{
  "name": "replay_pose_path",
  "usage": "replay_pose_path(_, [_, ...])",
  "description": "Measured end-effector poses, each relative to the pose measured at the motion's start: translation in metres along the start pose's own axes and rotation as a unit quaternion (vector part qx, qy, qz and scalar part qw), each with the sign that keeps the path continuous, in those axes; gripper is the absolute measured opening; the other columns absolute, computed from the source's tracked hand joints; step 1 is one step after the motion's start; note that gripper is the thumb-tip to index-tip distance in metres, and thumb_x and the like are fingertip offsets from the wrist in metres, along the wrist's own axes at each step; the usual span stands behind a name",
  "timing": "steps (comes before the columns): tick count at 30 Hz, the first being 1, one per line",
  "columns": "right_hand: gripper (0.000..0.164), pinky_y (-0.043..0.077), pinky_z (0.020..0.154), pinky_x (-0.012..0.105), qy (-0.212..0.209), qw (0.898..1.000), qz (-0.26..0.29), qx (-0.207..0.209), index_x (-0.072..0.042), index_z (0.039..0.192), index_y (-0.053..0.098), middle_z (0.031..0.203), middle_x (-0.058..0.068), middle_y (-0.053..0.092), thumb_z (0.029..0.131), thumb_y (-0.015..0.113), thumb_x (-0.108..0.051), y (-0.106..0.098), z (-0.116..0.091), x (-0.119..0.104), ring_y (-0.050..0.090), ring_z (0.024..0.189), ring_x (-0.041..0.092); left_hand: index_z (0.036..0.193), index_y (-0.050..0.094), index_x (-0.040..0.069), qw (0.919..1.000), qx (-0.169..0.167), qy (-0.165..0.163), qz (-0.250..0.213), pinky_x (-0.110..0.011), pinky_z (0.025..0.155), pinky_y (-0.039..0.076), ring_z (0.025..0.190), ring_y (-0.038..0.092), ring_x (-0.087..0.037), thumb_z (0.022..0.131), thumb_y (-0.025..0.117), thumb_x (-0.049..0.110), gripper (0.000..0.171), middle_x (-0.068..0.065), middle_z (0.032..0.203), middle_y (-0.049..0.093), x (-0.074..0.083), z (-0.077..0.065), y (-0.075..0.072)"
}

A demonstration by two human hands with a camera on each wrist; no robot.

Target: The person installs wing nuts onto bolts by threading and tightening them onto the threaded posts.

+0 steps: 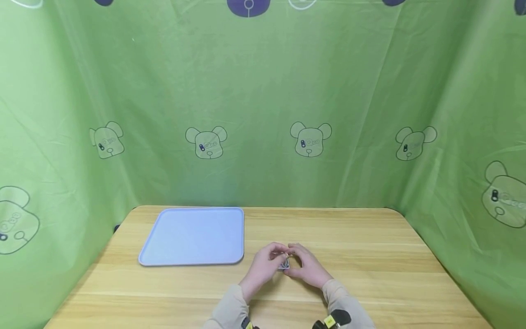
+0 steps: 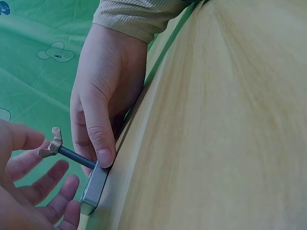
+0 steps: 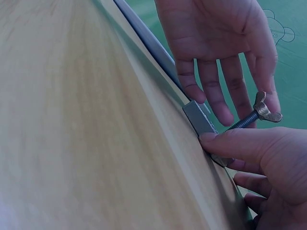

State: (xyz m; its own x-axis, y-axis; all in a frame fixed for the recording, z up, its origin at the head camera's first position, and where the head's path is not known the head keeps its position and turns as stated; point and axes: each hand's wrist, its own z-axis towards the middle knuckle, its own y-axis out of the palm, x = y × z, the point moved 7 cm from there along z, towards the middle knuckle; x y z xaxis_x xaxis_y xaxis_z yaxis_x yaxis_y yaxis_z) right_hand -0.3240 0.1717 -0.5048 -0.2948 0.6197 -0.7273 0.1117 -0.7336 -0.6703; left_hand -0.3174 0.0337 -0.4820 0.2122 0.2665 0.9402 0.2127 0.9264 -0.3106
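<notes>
A small grey metal block (image 2: 95, 188) stands at the tabletop with a threaded bolt (image 2: 76, 156) sticking out of it. At the bolt's outer end sits a brass-coloured wing nut (image 3: 265, 111). My right hand (image 1: 306, 267) grips the block, its thumb (image 3: 235, 143) pressed along one face. Around the wing nut, my left hand (image 1: 263, 265) has its fingers spread and loosely bent, thumb and index fingertips close beside the wings. In the head view both hands meet over the block and partly hide it.
A pale blue tray (image 1: 197, 235) lies on the wooden table (image 1: 349, 233), left of the hands. Green curtains (image 1: 255, 91) with bear-head drawings hang behind the table and along both sides.
</notes>
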Motion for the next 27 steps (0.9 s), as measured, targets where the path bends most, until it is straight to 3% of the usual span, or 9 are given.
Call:
replay_pose_path(5, [0.055, 0.017, 0.112, 0.069, 0.000, 1.000, 0.003, -0.004, -0.008, 0.122, 0.061, 0.147, 0.024, 0.043, 0.074, 0.080, -0.026, 0.0001, -0.0008, -0.0014, 0.028, 0.141, 0.050, 0.104, 0.067, 0.010, 0.9992, 0.031, -0.021, -0.014, -0.025, 0.077, 0.052, 0.088, 0.063, -0.010, 0.092, 0.062, 0.020, 0.017, -0.004, 0.104, 0.069, -0.0037, -0.0001, -0.0043])
replay_pose_path(10, [0.055, 0.017, 0.114, 0.067, 0.005, 1.000, 0.004, -0.005, -0.008, 0.123, 0.060, 0.147, 0.023, 0.044, 0.074, 0.080, -0.026, 0.0007, -0.0001, -0.0002, 0.028, 0.142, 0.048, 0.101, 0.067, 0.008, 0.9984, 0.042, -0.029, -0.024, -0.021, 0.069, 0.052, 0.084, 0.064, -0.012, 0.092, 0.061, 0.017, 0.014, -0.006, 0.098, 0.070, -0.0057, -0.0001, -0.0063])
replay_pose_path(27, [0.061, 0.017, 0.114, 0.066, 0.006, 1.000, -0.006, -0.006, -0.008, 0.129, 0.059, 0.148, 0.021, 0.044, 0.075, 0.080, -0.026, 0.0015, 0.0018, 0.0029, 0.028, 0.142, 0.047, 0.102, 0.069, 0.004, 0.9995, 0.032, -0.009, -0.002, -0.023, 0.074, 0.053, 0.088, 0.066, -0.012, 0.095, 0.059, 0.017, 0.017, -0.009, 0.101, 0.072, -0.0024, 0.0016, -0.0075])
